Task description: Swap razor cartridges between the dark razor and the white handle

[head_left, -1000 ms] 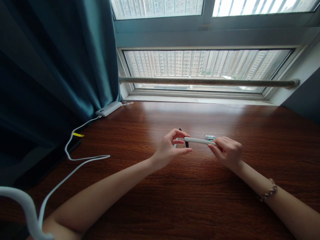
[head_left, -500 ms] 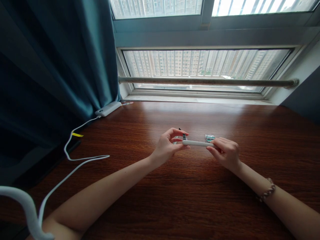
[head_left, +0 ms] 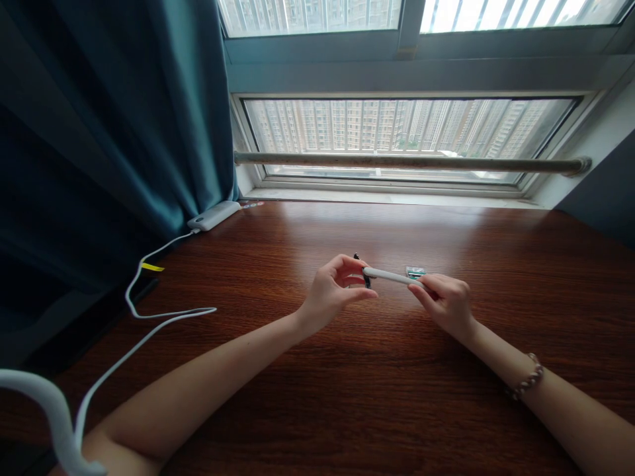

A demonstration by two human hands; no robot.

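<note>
My right hand (head_left: pixel 445 301) is closed round the right end of a slim white pen-like stick (head_left: pixel 389 274). The stick slopes up slightly to the left, and its rounded far end meets a small dark piece (head_left: pixel 368 280). That piece is between the curved fingers of my left hand (head_left: pixel 337 284), mostly hidden by them, so its kind is unclear. My left thumb points right, beneath it. Just behind my right fingers, a small clear packet (head_left: pixel 415 271) with green and white parts lies on the brown wooden table (head_left: pixel 347 396).
A white device (head_left: pixel 215 216), perhaps a power bank, lies by the blue curtain (head_left: pixel 183 119) at the back left. Its white cable (head_left: pixel 133 284) loops down the left side, past a yellow strip (head_left: pixel 153 267). A metal rail (head_left: pixel 411 161) crosses the window.
The white stick's left end has risen along the dark piece, so the stick now tilts instead of lying nearly level. My right hand has shifted slightly left; my left hand stays almost still.
</note>
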